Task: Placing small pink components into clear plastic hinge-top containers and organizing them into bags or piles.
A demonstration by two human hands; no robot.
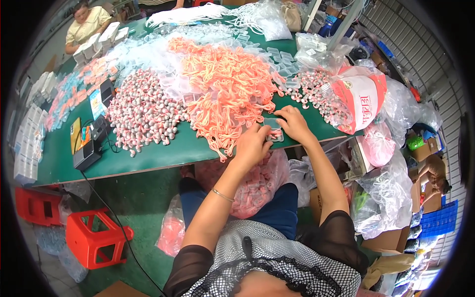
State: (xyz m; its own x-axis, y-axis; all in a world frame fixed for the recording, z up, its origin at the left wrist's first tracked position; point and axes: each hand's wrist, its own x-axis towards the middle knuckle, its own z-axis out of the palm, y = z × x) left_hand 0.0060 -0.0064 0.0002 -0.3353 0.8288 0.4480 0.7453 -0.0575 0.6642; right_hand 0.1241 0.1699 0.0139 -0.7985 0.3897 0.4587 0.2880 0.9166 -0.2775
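At the green table's front edge, a small clear plastic case [275, 135] lies between my hands with pink and grey pieces in it. My left hand [253, 146] has its fingers curled and closed on the left side of the case. From the right, my right hand [294, 123] reaches over with bent fingers against the far edge of the case, where a clear lid-like part [270, 122] shows. Just beyond my left hand spreads a big heap of coral-orange looped cords [222, 84]. A pile of small rounded pink-and-grey pieces [146, 109] sits left of it.
More pink-and-grey pieces [316, 91] spill from a red-and-white bag [360, 96] at the right. Clear cases [283, 62] lie farther back. A black device [87, 154] with a cable stands left. A red stool [96, 237] is on the floor. Another person [85, 27] sits far left.
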